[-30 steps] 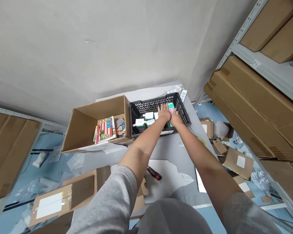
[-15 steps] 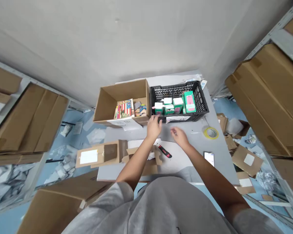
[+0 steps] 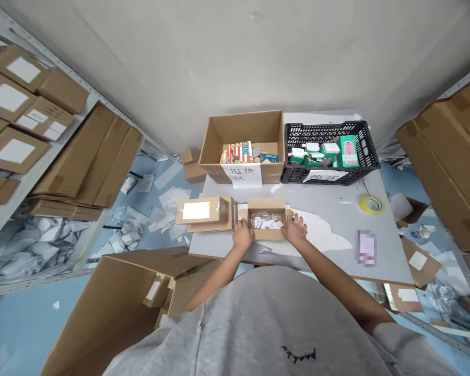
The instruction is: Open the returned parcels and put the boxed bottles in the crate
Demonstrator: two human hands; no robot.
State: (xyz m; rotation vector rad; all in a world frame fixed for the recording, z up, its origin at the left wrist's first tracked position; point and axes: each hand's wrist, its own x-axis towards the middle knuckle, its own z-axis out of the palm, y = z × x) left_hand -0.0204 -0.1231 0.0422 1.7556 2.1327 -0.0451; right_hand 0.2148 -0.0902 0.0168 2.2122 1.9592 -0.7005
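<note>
A small open cardboard box (image 3: 266,232) sits near the front edge of the grey table (image 3: 337,245), holding crumpled foil-like wrap and white paper (image 3: 265,221). My left hand (image 3: 242,234) clasps its near left corner, and my right hand (image 3: 295,230) presses against its right end. To the left lies a taped cardboard parcel (image 3: 201,213) with a white label. At the back stand a black plastic crate (image 3: 329,154) of green-and-white boxes and a cardboard carton (image 3: 243,146) holding books.
A yellow tape roll (image 3: 371,204) and a blurred phone (image 3: 366,248) lie at the table's right. Metal shelves of cardboard parcels (image 3: 15,99) flank the table. A large carton (image 3: 113,308) stands at lower left. Paper and plastic scraps litter the blue floor (image 3: 35,313).
My hands have left the crate and moved down to the small box on the table. The view has tilted up, showing more shelves and the carton's paper sign.
</note>
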